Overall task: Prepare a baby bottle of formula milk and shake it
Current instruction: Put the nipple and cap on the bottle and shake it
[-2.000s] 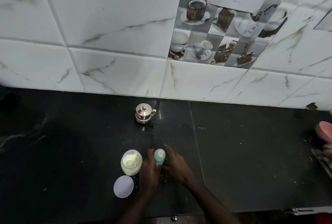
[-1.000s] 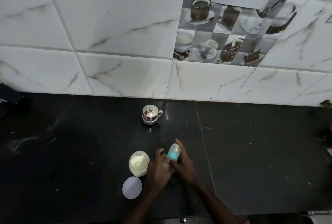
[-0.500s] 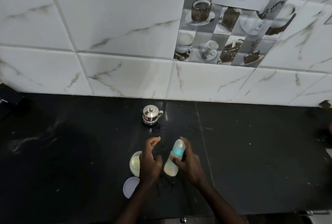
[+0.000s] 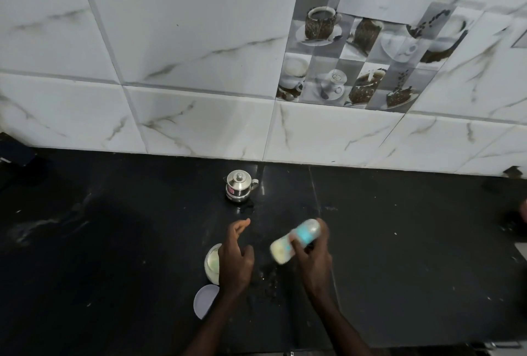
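My right hand point(image 4: 313, 264) grips the baby bottle point(image 4: 295, 241) above the black counter. The bottle is tilted, its capped teal top up to the right and its milky base down to the left, and it is blurred by motion. My left hand point(image 4: 235, 261) hovers beside it with fingers apart and nothing in it. Under the left hand stands the open formula tub point(image 4: 212, 264), partly hidden, with pale powder inside. The tub's round white lid point(image 4: 204, 300) lies flat just in front of it.
A small steel pot with a lid and spout point(image 4: 239, 187) stands near the tiled wall point(image 4: 199, 70), behind my hands. Specks of spilled powder point(image 4: 265, 284) dot the black counter point(image 4: 114, 241) between my wrists. A dark object sits at the far left edge.
The bottle has been lifted off the counter and tilted sideways in my right hand. My left hand let go of it and moved left over the tub.
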Tool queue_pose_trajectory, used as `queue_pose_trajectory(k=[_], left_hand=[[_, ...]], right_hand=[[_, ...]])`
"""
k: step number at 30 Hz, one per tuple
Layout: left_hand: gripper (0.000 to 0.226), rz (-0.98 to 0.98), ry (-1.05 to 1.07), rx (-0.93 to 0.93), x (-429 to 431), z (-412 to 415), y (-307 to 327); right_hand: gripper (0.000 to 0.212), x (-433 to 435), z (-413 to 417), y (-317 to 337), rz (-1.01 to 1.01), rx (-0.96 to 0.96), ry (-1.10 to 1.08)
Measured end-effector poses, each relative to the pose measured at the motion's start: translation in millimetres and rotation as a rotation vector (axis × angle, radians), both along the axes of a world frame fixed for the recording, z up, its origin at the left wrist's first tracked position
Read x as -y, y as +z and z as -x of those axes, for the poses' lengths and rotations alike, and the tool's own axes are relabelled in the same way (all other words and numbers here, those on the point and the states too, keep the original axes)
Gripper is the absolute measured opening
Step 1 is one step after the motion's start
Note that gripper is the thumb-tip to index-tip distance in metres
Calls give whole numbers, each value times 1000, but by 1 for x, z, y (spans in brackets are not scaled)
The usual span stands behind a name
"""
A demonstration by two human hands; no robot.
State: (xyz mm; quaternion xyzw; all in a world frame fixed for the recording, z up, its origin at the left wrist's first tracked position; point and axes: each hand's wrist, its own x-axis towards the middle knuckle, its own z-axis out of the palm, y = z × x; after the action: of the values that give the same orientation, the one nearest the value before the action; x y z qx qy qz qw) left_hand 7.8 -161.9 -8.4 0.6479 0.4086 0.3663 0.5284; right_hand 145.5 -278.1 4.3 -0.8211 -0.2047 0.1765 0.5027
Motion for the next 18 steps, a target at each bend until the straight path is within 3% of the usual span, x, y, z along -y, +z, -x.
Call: queue_pose_trajectory(k=[1,4,7,10,14,17,18], left_hand=[[62,11,18,8,-2,0,2],[60,37,37,-6,-3,5,1],[58,9,49,-8,-4,6,1],[54,13,73,-25,-2,8,1],[53,-12,85,-28,-6,7,1],[52,-1,96,-36,-4,8,0],[53,-14,89,-43,-5,8,0]], right_hand=[[69,1,-3,0,-2,-17,-30],[75,4,5,-6,106,-47,194],[65,6,5,-8,-3,-48,-55],[64,3,13,-3,65,-106,92],[62,2,7,3,-47,-67,-117],[68,2,16,6,55,-106,92],[67,3,18,6,37,-81,52]])
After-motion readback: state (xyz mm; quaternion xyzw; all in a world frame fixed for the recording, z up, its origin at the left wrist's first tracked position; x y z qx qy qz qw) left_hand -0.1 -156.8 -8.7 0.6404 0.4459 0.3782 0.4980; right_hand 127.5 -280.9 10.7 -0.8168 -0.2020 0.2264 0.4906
